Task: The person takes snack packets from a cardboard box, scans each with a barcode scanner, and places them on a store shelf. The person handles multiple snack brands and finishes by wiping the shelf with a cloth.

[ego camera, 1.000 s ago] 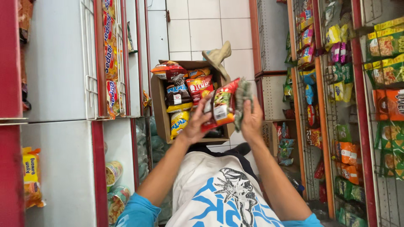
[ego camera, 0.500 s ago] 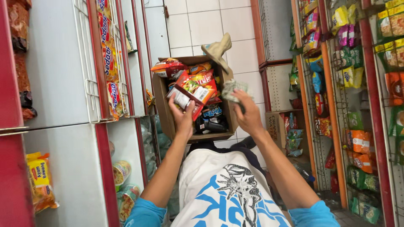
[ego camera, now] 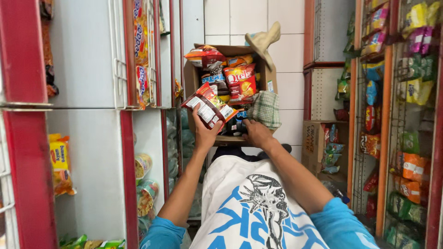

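My left hand (ego camera: 206, 129) was raised in front of the box (ego camera: 194, 78), its fingers (ego camera: 198, 110) closed around a red snack packet (ego camera: 210, 105). The packet was held tilted, just clear of the box's front edge, its pale back panel facing me.

My right hand (ego camera: 256, 133) lay at the lower front of the box, beside a checked cloth (ego camera: 266, 109). Its fingers were turned away from me; I could not tell whether they gripped anything or only rested on the box.

The box was brown cardboard, open and facing me, and was filled with snack bags: a large red bag (ego camera: 240, 81) stood upright in the middle, a red-and-orange bag (ego camera: 205, 55) leaned at the top left, and darker packets lay lower down. A torn cardboard flap (ego camera: 263, 40) stuck up at the top right.

The box sat in a narrow aisle with a white tiled wall (ego camera: 230, 20) behind it. Grey shelves (ego camera: 83, 60) with red frames stood on my left. Wire racks (ego camera: 410, 92) hung with packets stood on my right, with a second carton (ego camera: 314, 138) of bags below them.
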